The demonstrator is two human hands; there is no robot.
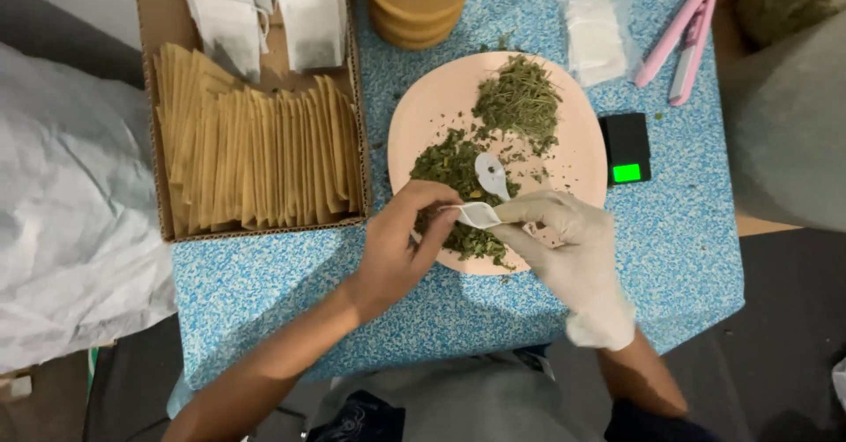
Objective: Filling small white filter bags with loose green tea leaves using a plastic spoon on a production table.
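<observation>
Small home packing station for herbal tea: a table (670, 257) under speckled blue cloth carries a plate (582, 156) of dried herbs, a pocket scale (626, 148), and a cardboard box (159, 98) of paper sachets.

The plate (414, 116) lies on the counter (264, 274), the box (167, 222) left of it, the scale (626, 147) on its right.

The pot (416, 1) above the plate (582, 142) is cut off by the top edge, as are the sachets (264, 10) left of it. The left hand (397, 244) hides part of the bag (478, 215) over the plate's herbs. The scale's (626, 148) display beside the plate is too small to read.
</observation>
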